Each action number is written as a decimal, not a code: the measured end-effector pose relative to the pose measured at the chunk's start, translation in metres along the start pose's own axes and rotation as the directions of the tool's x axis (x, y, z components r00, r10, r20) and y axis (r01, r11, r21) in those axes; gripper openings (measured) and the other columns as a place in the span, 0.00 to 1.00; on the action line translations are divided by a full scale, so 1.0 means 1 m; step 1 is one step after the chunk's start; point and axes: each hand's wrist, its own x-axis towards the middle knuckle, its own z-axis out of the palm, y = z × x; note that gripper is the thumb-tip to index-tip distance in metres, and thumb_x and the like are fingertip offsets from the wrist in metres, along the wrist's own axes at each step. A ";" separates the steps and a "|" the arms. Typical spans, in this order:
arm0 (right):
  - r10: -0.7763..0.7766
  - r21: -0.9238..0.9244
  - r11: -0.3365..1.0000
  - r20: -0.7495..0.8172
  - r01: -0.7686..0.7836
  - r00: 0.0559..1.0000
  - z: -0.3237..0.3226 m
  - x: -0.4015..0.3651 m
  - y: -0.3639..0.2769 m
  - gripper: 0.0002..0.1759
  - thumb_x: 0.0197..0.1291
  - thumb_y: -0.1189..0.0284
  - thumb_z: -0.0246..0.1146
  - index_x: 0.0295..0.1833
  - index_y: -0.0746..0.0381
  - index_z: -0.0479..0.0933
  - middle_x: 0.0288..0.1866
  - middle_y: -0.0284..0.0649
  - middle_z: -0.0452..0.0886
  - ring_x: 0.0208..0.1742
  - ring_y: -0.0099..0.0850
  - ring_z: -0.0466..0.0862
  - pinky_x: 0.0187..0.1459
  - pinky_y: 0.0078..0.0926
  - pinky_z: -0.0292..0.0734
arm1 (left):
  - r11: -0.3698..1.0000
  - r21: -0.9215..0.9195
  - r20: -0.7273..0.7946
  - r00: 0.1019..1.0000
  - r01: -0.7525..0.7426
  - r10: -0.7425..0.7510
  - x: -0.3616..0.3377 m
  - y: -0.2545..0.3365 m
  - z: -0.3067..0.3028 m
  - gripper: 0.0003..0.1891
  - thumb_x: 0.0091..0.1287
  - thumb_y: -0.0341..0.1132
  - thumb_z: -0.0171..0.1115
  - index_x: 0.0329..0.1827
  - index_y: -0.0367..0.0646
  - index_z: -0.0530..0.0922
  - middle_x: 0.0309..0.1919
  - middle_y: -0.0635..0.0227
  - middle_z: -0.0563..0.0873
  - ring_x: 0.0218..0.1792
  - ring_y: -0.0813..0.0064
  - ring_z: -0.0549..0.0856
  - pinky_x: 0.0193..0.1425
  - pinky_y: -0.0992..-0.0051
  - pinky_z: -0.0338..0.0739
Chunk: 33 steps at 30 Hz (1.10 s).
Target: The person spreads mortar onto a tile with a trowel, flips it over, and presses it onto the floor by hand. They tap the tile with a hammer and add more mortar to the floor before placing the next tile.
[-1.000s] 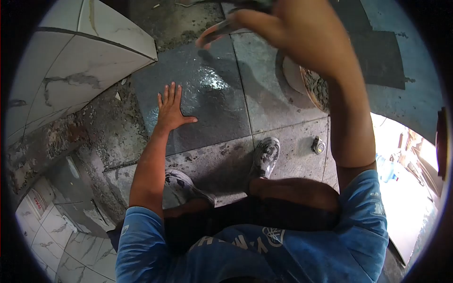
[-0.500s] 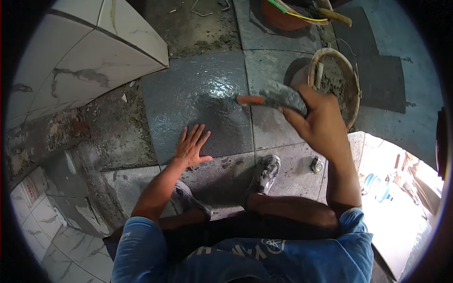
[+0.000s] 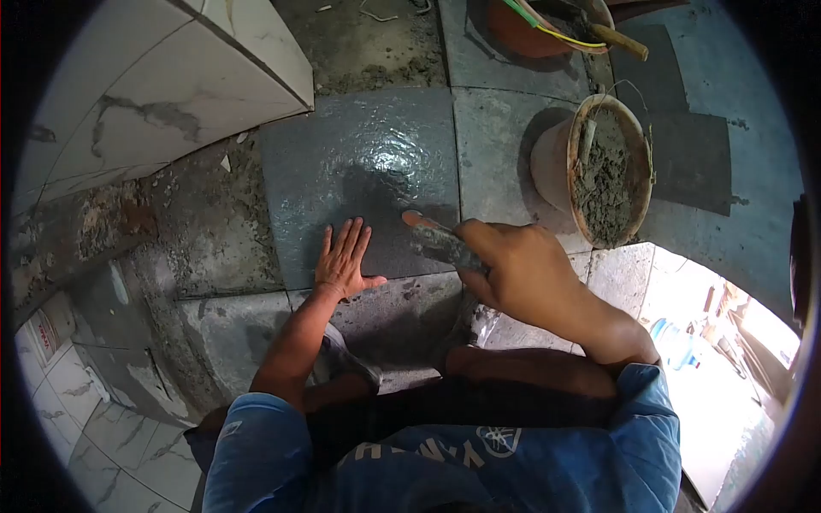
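Note:
My left hand (image 3: 342, 263) lies flat with fingers spread on the lower left part of a wet dark grey tile (image 3: 325, 162). In my right hand (image 3: 522, 265) is a trowel (image 3: 446, 245), fingers wrapped round it. Its orange-brown handle end points left, just over the tile's lower right part. Whether that end touches the tile I cannot tell. Right of the tile stands a bucket (image 3: 556, 162) of grey mortar (image 3: 605, 184), with a stick-like handle leaning inside its rim.
A second tub (image 3: 522, 30) with mortar and a wooden handle (image 3: 620, 40) is at the top. White marbled tiles (image 3: 197, 85) form a corner at upper left. Rough bare floor (image 3: 214, 214) borders the dark tile's left side. My shoes are below it.
My right hand has moved down and left with the trowel, closer to the tile and my left hand. The bucket is now less covered. My left hand stays flat on the tile.

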 end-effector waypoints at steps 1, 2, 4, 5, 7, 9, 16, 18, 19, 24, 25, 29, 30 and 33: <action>0.039 -0.041 0.998 0.037 -0.038 0.999 0.001 0.002 0.003 0.24 0.53 0.70 0.69 0.56 0.59 0.74 0.27 0.47 0.82 0.31 0.48 0.85 0.34 0.45 0.79 | 1.000 0.001 -0.014 1.000 0.010 -0.010 0.005 0.001 -0.003 0.64 0.49 0.79 0.59 0.82 0.46 0.48 0.81 0.59 0.48 0.81 0.58 0.49 0.81 0.44 0.38; 0.076 -0.078 0.994 0.076 -0.070 0.994 0.002 0.005 0.004 0.29 0.53 0.69 0.69 0.63 0.58 0.74 0.27 0.46 0.82 0.32 0.47 0.86 0.35 0.44 0.80 | 1.000 -0.014 0.009 1.000 0.007 -0.006 0.006 0.002 -0.006 0.63 0.49 0.78 0.60 0.81 0.46 0.49 0.81 0.58 0.50 0.81 0.58 0.50 0.81 0.44 0.39; 0.051 -0.060 0.997 0.019 -0.050 0.999 -0.004 0.005 0.003 0.27 0.52 0.71 0.70 0.60 0.59 0.75 0.26 0.47 0.82 0.31 0.47 0.85 0.34 0.44 0.79 | 0.998 -0.023 0.042 0.997 0.066 -0.065 0.004 0.002 -0.009 0.63 0.49 0.77 0.61 0.81 0.45 0.50 0.81 0.58 0.51 0.80 0.57 0.51 0.81 0.44 0.41; 0.040 -0.026 0.999 -0.026 -0.041 0.999 -0.004 0.006 0.000 0.25 0.51 0.72 0.71 0.56 0.61 0.77 0.25 0.48 0.81 0.30 0.47 0.85 0.32 0.43 0.78 | 0.999 -0.024 -0.015 0.999 0.043 -0.043 0.003 0.003 -0.009 0.63 0.49 0.77 0.62 0.81 0.45 0.50 0.81 0.58 0.51 0.80 0.58 0.52 0.80 0.43 0.42; 0.071 0.026 0.997 -0.086 -0.069 0.994 -0.010 0.015 -0.012 0.20 0.50 0.74 0.72 0.50 0.64 0.78 0.27 0.50 0.82 0.29 0.47 0.85 0.32 0.39 0.78 | 0.994 -0.057 -0.113 0.989 0.094 -0.100 -0.011 0.006 -0.002 0.64 0.48 0.76 0.64 0.81 0.43 0.50 0.80 0.55 0.50 0.80 0.55 0.53 0.79 0.42 0.45; 0.006 0.050 0.999 -0.187 0.004 0.982 -0.010 0.028 -0.021 0.15 0.54 0.76 0.72 0.46 0.68 0.79 0.30 0.47 0.83 0.28 0.37 0.84 0.35 0.30 0.77 | 0.972 -0.105 -0.154 0.962 0.209 -0.223 -0.023 0.022 0.011 0.64 0.47 0.75 0.66 0.80 0.42 0.51 0.80 0.53 0.50 0.79 0.51 0.53 0.78 0.40 0.46; -0.248 0.033 0.968 -0.042 0.250 0.968 -0.001 0.079 -0.080 0.16 0.53 0.76 0.71 0.48 0.66 0.78 0.34 0.53 0.83 0.35 0.50 0.86 0.36 0.33 0.79 | 0.404 -0.416 -0.187 0.357 0.815 -0.915 -0.044 0.097 0.038 0.72 0.44 0.72 0.73 0.77 0.25 0.45 0.74 0.23 0.46 0.75 0.26 0.50 0.74 0.35 0.49; -0.353 0.033 0.935 0.014 0.352 0.936 0.007 0.089 -0.092 0.20 0.50 0.76 0.71 0.50 0.64 0.76 0.34 0.51 0.82 0.35 0.51 0.84 0.36 0.38 0.79 | 0.348 -0.478 -0.158 0.311 0.806 -0.937 -0.046 0.091 0.033 0.74 0.41 0.74 0.73 0.76 0.24 0.45 0.74 0.25 0.47 0.76 0.29 0.49 0.75 0.38 0.49; -0.365 0.036 0.931 0.029 0.364 0.930 0.011 0.093 -0.097 0.20 0.50 0.76 0.71 0.50 0.64 0.76 0.34 0.51 0.82 0.35 0.51 0.84 0.36 0.38 0.79 | 0.329 -0.483 -0.151 0.293 0.812 -0.944 -0.047 0.089 0.029 0.74 0.41 0.74 0.73 0.76 0.24 0.45 0.74 0.25 0.47 0.76 0.29 0.49 0.75 0.38 0.49; -0.431 -0.031 0.895 0.197 0.445 0.881 0.057 0.124 -0.105 0.19 0.52 0.73 0.71 0.49 0.63 0.76 0.32 0.51 0.82 0.34 0.49 0.85 0.35 0.39 0.79 | 0.247 -0.409 0.051 0.292 0.879 -0.955 -0.046 0.080 0.010 0.77 0.36 0.76 0.72 0.78 0.26 0.45 0.78 0.36 0.47 0.79 0.41 0.47 0.79 0.44 0.45; -0.384 -0.104 0.898 0.288 0.427 0.878 0.066 0.127 -0.102 0.21 0.51 0.70 0.70 0.51 0.61 0.75 0.33 0.51 0.82 0.35 0.51 0.84 0.37 0.45 0.80 | 0.241 -0.415 0.054 0.288 0.877 -0.956 -0.046 0.083 0.010 0.77 0.36 0.76 0.72 0.78 0.26 0.45 0.78 0.36 0.47 0.79 0.41 0.47 0.79 0.44 0.45; -0.396 -0.065 0.900 0.294 0.432 0.870 0.056 0.123 -0.110 0.27 0.54 0.69 0.68 0.61 0.60 0.74 0.37 0.52 0.83 0.36 0.52 0.85 0.39 0.47 0.81 | 0.260 -0.448 0.027 0.303 0.855 -0.953 -0.048 0.079 0.013 0.78 0.36 0.76 0.72 0.78 0.26 0.44 0.78 0.37 0.46 0.80 0.43 0.45 0.79 0.43 0.42; -0.392 -0.079 0.900 0.280 0.428 0.876 0.056 0.123 -0.110 0.27 0.54 0.69 0.68 0.61 0.60 0.74 0.37 0.52 0.83 0.36 0.52 0.85 0.39 0.47 0.81 | 0.257 -0.434 0.027 0.297 0.864 -0.955 -0.047 0.077 0.017 0.78 0.36 0.76 0.72 0.78 0.26 0.44 0.78 0.37 0.46 0.80 0.42 0.45 0.79 0.42 0.43; -0.357 -0.094 0.914 0.275 0.394 0.893 0.057 0.114 -0.099 0.30 0.54 0.70 0.67 0.65 0.59 0.73 0.38 0.51 0.84 0.35 0.52 0.85 0.38 0.47 0.81 | 0.298 -0.433 -0.007 0.328 0.851 -0.945 -0.046 0.082 0.022 0.78 0.36 0.75 0.73 0.78 0.25 0.43 0.78 0.35 0.45 0.80 0.40 0.45 0.78 0.41 0.44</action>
